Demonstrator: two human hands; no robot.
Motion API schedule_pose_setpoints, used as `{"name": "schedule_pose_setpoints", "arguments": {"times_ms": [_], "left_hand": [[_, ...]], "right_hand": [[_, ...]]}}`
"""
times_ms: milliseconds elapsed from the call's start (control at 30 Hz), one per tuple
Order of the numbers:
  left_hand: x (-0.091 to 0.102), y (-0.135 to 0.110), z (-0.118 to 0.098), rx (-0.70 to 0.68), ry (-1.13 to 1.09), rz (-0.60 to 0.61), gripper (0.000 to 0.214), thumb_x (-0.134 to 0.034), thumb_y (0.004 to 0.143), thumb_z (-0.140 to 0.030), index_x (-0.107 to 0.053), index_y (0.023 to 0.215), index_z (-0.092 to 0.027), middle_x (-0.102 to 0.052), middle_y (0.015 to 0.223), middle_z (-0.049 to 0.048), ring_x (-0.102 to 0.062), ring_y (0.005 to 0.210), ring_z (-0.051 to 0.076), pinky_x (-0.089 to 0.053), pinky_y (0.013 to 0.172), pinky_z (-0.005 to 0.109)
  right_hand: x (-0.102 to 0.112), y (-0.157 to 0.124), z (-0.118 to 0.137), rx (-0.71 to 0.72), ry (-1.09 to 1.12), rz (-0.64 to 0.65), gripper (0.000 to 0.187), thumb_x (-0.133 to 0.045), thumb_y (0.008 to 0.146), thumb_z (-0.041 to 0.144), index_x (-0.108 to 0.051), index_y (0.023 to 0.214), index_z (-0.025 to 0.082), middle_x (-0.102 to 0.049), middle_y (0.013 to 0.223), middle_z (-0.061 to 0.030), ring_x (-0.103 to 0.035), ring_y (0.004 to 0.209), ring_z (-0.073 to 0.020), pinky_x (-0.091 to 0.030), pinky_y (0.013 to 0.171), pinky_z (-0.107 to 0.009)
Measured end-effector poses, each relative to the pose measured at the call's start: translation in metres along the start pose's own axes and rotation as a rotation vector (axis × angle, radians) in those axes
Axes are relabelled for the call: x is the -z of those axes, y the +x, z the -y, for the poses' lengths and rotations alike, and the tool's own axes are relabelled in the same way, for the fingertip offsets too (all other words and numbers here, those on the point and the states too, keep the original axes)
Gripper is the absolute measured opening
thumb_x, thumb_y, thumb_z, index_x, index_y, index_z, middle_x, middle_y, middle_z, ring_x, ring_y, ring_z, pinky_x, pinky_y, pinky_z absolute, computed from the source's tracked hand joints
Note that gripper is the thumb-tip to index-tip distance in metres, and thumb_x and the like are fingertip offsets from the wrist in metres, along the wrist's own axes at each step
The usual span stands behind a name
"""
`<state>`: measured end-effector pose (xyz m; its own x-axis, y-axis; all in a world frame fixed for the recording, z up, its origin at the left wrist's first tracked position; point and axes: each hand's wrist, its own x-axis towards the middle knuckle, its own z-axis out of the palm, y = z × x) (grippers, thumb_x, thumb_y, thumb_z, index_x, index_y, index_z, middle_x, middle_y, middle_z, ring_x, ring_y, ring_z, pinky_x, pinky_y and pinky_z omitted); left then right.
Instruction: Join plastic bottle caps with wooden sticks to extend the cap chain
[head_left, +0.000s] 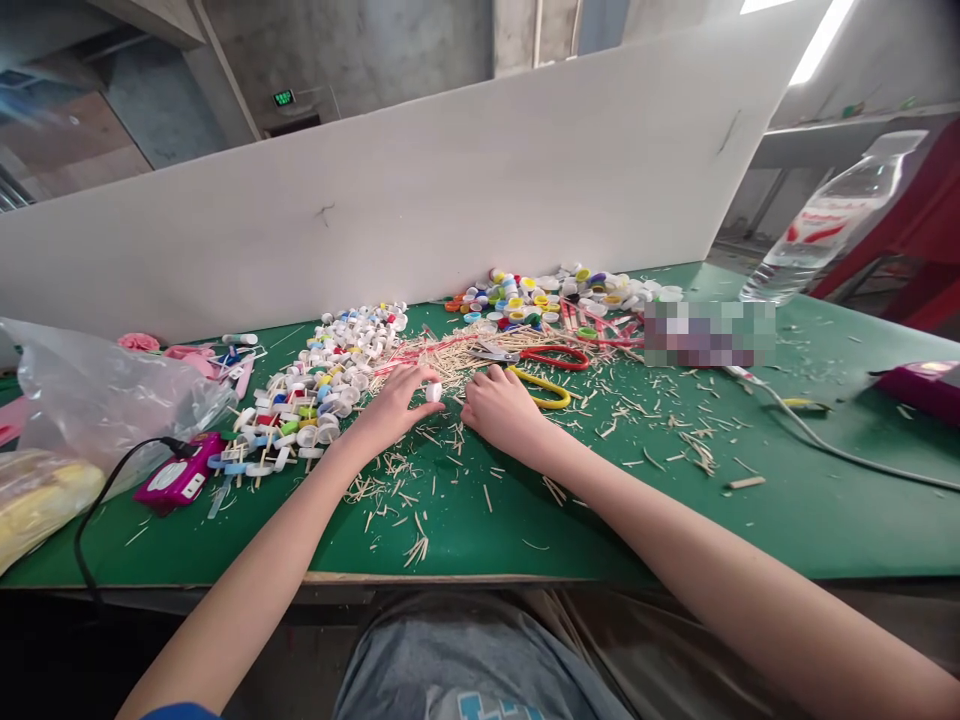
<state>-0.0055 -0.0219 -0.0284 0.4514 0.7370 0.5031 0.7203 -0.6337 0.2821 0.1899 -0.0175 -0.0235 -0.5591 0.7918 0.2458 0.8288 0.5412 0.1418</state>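
Note:
My left hand (pixel 394 405) rests on the green table (pixel 525 520) and pinches a small white bottle cap (pixel 433 392) between thumb and fingers. My right hand (pixel 501 408) lies just right of it, fingers curled down among thin wooden sticks (pixel 450 362); whether it holds one is hidden. To the left of my left hand lies a heap of caps joined on sticks (pixel 315 400). Loose coloured caps (pixel 547 295) lie farther back. Yellow-handled scissors (pixel 544 388) and red-handled scissors (pixel 551 355) lie just beyond my right hand.
A white board (pixel 450 190) stands along the table's back. A clear plastic bag (pixel 97 400) and a pink device with a black cable (pixel 176 480) sit at the left. A water bottle (pixel 832 225) leans at the right, and a white cable (pixel 825 445) crosses the table. Stick scraps litter the surface.

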Motion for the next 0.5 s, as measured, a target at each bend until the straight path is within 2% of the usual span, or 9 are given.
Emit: {"name": "schedule_pose_setpoints", "arguments": {"times_ms": [233,300,400,500], "left_hand": [[-0.005,0.0,0.001,0.021,-0.002,-0.037,0.026,-0.061,0.083,-0.035,-0.051,0.104,-0.024,-0.059,0.102,0.0043,-0.054,0.101,0.02,-0.046,0.089,0.039],[-0.005,-0.001,0.0,0.054,-0.027,-0.044,0.026,-0.062,0.082,-0.035,-0.052,0.104,-0.024,-0.06,0.103,0.0041,-0.055,0.101,0.02,-0.046,0.089,0.038],[-0.005,0.0,-0.005,0.166,-0.107,-0.057,0.028,-0.064,0.08,-0.038,-0.053,0.102,-0.025,-0.061,0.103,0.0032,-0.058,0.098,0.018,-0.047,0.087,0.036],[-0.005,0.001,-0.01,0.269,-0.242,-0.07,0.031,-0.065,0.078,-0.041,-0.053,0.102,-0.025,-0.064,0.102,0.0022,-0.06,0.095,0.017,-0.048,0.086,0.036]], "right_hand": [[-0.002,0.0,0.0,-0.031,0.053,-0.013,0.03,-0.04,0.09,0.026,-0.064,0.098,0.01,-0.063,0.102,-0.017,-0.048,0.099,-0.0322,-0.035,0.078,-0.041],[-0.002,0.004,-0.004,-0.112,0.136,-0.048,0.027,-0.039,0.089,0.024,-0.063,0.094,0.011,-0.062,0.102,-0.017,-0.049,0.1,-0.0318,-0.036,0.078,-0.041],[0.003,0.013,-0.014,-0.324,0.443,-0.189,0.023,-0.038,0.089,0.025,-0.058,0.091,0.014,-0.061,0.1,-0.0147,-0.05,0.096,-0.0275,-0.038,0.077,-0.039],[0.014,0.018,-0.025,-0.419,0.953,-0.287,0.022,-0.036,0.09,0.028,-0.052,0.099,0.015,-0.061,0.091,-0.0084,-0.052,0.079,-0.0178,-0.041,0.069,-0.032]]}}
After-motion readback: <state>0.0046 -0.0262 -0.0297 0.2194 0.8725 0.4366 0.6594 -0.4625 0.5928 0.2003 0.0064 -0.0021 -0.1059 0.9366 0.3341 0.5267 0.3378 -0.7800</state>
